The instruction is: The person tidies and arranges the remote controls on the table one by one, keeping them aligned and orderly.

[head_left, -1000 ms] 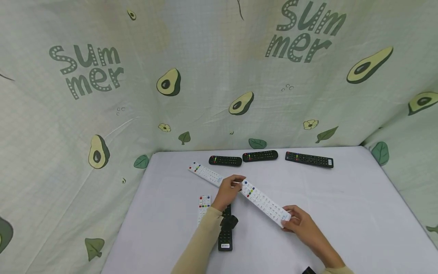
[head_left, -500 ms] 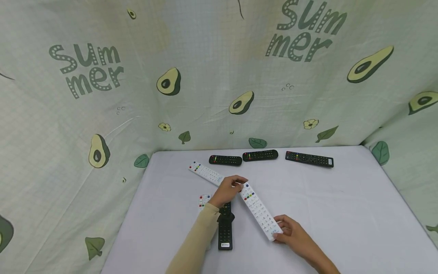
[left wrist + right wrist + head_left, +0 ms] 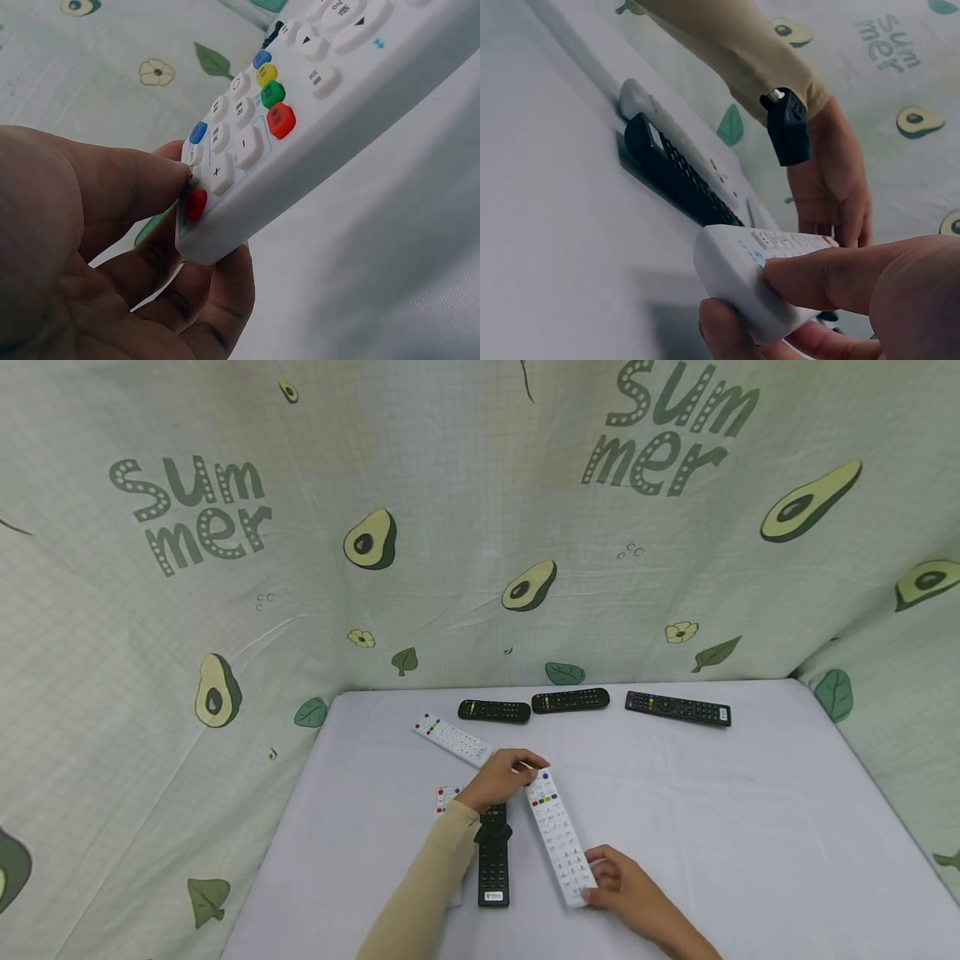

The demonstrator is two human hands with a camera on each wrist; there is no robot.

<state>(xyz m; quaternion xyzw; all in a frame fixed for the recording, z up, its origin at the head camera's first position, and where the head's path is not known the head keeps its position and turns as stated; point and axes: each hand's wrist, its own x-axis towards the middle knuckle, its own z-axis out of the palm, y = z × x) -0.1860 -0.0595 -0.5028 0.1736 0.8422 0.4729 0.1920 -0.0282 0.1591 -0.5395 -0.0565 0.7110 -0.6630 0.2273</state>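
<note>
A white remote control (image 3: 561, 839) with coloured buttons is held between both hands, slanting slightly in the head view. My left hand (image 3: 501, 777) pinches its far end; in the left wrist view the thumb lies on top by the red button and fingers curl beneath. My right hand (image 3: 630, 893) pinches the near end, thumb on top and fingers under, as the right wrist view shows. In that view a shadow lies under the remote's near end. A black remote (image 3: 493, 868) and another white remote (image 3: 448, 795), partly hidden by the left arm, lie just left.
Along the table's back edge lie three black remotes: one on the left (image 3: 494, 712), one in the middle (image 3: 571, 701) and one on the right (image 3: 678, 708). A further white remote (image 3: 452, 740) lies diagonally behind the left hand. A patterned cloth (image 3: 450, 527) hangs behind the table.
My right hand has swung the near end of the white remote leftward and toward me, so it has turned closer to upright in the head view. The left hand has shifted slightly right and nearer.
</note>
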